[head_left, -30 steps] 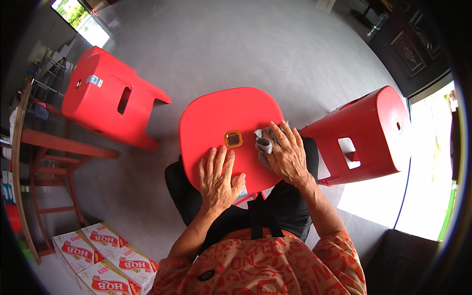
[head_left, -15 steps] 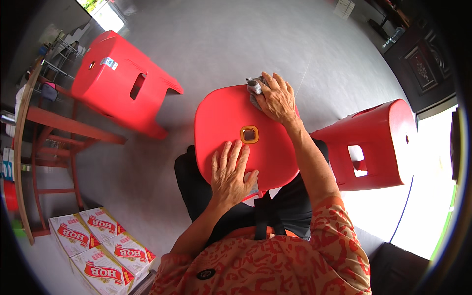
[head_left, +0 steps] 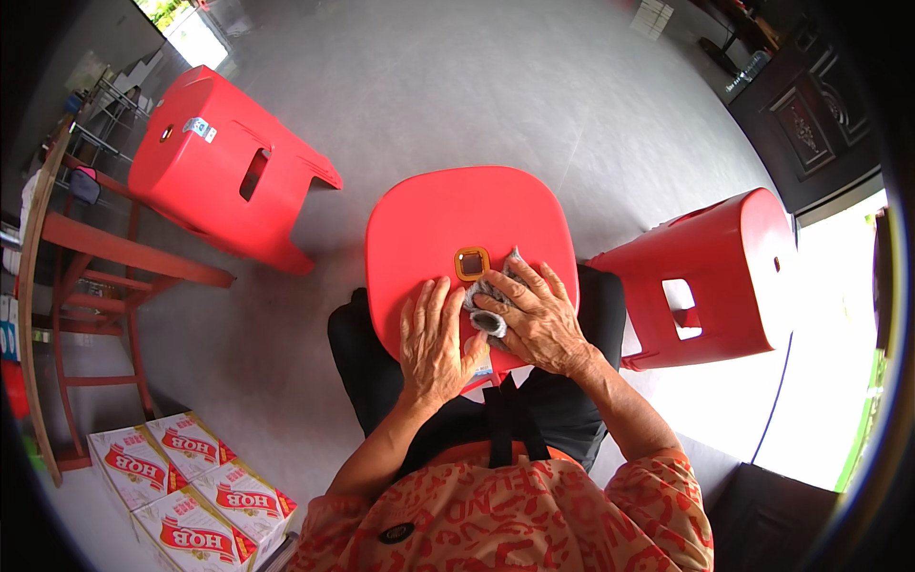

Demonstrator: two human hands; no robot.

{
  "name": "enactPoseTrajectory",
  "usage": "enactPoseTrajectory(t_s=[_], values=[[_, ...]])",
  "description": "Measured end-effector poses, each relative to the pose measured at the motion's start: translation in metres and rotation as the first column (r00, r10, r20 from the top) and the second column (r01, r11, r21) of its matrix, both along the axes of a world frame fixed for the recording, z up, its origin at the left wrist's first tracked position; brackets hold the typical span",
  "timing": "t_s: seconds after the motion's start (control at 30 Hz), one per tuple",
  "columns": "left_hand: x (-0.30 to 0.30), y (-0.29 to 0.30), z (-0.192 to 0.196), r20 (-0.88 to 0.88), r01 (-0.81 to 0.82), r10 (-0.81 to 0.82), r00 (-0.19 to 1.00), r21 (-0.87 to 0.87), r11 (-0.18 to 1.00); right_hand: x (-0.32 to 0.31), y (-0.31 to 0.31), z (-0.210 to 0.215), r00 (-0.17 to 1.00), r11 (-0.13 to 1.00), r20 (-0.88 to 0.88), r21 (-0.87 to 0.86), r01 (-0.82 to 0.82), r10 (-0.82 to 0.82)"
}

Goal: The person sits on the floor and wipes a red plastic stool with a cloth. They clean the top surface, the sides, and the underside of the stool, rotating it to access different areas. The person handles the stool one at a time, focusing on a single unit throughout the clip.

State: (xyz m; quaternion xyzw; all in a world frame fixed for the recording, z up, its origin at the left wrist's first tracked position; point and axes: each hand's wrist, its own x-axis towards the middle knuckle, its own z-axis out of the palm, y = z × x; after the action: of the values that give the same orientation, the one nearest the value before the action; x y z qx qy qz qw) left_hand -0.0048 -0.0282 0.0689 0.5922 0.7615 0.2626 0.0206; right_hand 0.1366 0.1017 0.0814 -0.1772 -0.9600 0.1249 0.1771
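Floor (head_left: 496, 105) is the biggest thing going on, plain grey and smooth, taking up most of the view. Next down in size, three red plastic stools: one stool tipped over at upper left (head_left: 224, 167), one on its side at the right (head_left: 710, 272), and the middle stool (head_left: 448, 224) sitting upright right in front of the person, its seat against their dark-trousered lap. That seat has a small square hole with an orange rim (head_left: 472, 263) near the centre. Over on the left edge there's a wooden frame painted red (head_left: 91, 276), and at lower left a stack of white and red cartons (head_left: 181, 481). Top right has a dark carved door (head_left: 810, 124). Now the small stuff: the left hand (head_left: 434, 338) lies flat on the near edge of the seat, fingers stretched out and slightly spread, palm down, holding nothing. The right hand (head_left: 534, 315) is just beside it, fingers curled down over a little grey cloth (head_left: 488, 303), pressing it against the seat just below and to the right of the square hole. The cloth is bunched up, mostly covered by those fingers, with bits poking out near the hole and toward the left hand.
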Motion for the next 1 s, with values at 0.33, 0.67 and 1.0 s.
enactPoseTrajectory(t_s=[0.33, 0.67, 1.0], values=[[0.000, 0.001, 0.001, -0.017, 0.002, -0.001, 1.000, 0.023, 1.000, -0.065, 0.079, -0.005, 0.988, 0.978, -0.030, 0.140, 0.155, -0.152], [0.002, 0.002, -0.001, -0.044, -0.022, 0.024, 0.999, 0.036, 0.999, -0.072, 0.110, -0.015, 0.900, 0.902, -0.062, -0.066, 0.427, -0.431], [-0.009, -0.001, -0.004, 0.004, -0.044, 0.044, 0.999, 0.109, 0.993, 0.020, 0.017, -0.010, 0.940, 0.940, -0.078, 0.060, 0.336, -0.331]])
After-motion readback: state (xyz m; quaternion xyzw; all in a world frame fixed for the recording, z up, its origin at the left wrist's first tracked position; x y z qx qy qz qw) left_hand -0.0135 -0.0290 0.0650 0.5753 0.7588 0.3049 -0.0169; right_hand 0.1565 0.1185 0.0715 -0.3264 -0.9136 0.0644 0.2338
